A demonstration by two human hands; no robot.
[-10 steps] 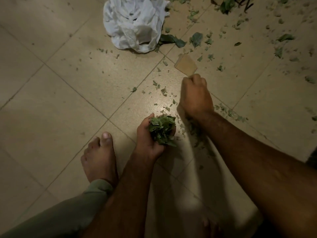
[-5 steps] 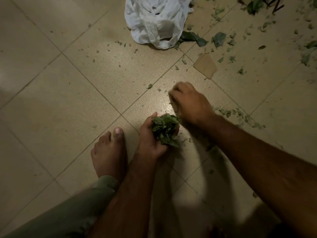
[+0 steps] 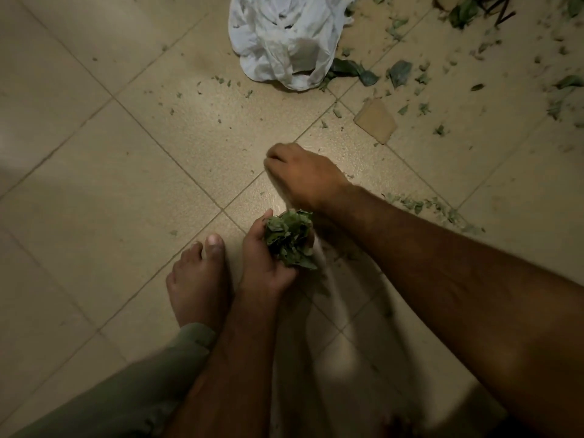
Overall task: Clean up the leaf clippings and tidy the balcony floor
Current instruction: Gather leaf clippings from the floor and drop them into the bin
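The white bag [image 3: 284, 42] beyond my fingers [image 3: 275, 157] — contents hidden. Left hand [image 3: 262, 263] clamps crumpled green leaf clippings [image 3: 289, 237]; right hand [image 3: 303, 175] curled — grasp unclear.

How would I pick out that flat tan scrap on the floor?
Start at the crumpled white plastic bag on the tiled floor. Just below and right of it lies the tan scrap. Unlike the green leaf bits around, it is flat and straight-edged.

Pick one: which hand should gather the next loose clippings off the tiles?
Right, probably. The left hand already grips a full bunch of leaves; the right hand is down at the floor, nearer the loose clippings beside its forearm. Whether its curled fingers hold anything is unclear.
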